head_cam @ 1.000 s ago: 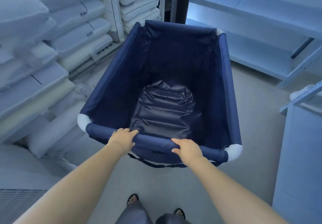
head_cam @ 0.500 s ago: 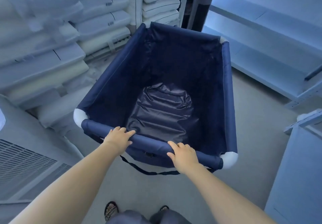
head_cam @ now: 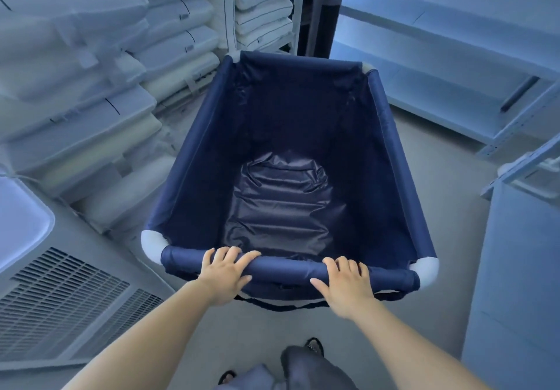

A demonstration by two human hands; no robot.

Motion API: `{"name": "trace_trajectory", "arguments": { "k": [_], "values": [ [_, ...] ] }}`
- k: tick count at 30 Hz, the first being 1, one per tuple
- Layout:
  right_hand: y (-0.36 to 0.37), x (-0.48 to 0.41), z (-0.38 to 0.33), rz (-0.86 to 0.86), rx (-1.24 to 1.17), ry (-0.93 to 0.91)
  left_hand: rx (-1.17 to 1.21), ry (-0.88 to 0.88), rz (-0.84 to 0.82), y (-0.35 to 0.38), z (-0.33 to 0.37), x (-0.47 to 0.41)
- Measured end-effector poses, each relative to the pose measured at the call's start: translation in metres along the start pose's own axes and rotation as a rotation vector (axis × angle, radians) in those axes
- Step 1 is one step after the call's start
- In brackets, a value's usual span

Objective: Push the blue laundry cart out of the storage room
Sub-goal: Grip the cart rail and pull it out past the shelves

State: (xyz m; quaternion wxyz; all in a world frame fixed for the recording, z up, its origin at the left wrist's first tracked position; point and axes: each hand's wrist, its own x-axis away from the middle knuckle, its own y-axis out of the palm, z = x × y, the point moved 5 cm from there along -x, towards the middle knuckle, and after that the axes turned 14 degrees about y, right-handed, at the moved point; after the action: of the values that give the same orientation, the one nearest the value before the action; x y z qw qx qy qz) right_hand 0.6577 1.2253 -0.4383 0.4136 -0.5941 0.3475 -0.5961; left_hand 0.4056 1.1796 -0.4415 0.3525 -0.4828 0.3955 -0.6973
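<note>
The blue laundry cart (head_cam: 400, 159) stands in front of me, a deep navy fabric bin with white corner caps and nothing but a dark liner inside. Its near rim bar runs across the lower middle of the view. My left hand (head_cam: 225, 271) grips that bar left of centre, fingers over the top and thumb below. My right hand (head_cam: 345, 283) grips the same bar right of centre in the same way. A dark strap hangs under the bar.
Stacked white pillows (head_cam: 91, 65) fill shelves on the left, close to the cart's side. A grey vented unit (head_cam: 60, 301) sits at my lower left. Pale metal shelving (head_cam: 454, 65) lines the right, with a cabinet (head_cam: 515, 268) near right. A dark roll (head_cam: 324, 16) stands behind the cart.
The cart and I have shifted back and to the right, away from the pillow stacks; the vented unit has come further into view on the left. Both hands have stayed on the bar.
</note>
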Motion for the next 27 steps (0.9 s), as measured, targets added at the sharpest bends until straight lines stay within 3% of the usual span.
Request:
{"name": "trace_trajectory", "arguments": {
  "k": [14,20,27],
  "values": [
    [0.043,0.090,0.007,0.005,-0.031,0.109,0.001,0.105,-0.049,0.040,0.036,0.078],
    [0.059,0.122,0.011,0.002,-0.070,0.084,-0.073,0.024,-0.050,0.058,0.054,0.108],
    [0.068,0.166,0.039,-0.058,-0.128,-0.083,-0.166,-0.141,-0.074,0.074,0.091,0.141]
  ]
}}
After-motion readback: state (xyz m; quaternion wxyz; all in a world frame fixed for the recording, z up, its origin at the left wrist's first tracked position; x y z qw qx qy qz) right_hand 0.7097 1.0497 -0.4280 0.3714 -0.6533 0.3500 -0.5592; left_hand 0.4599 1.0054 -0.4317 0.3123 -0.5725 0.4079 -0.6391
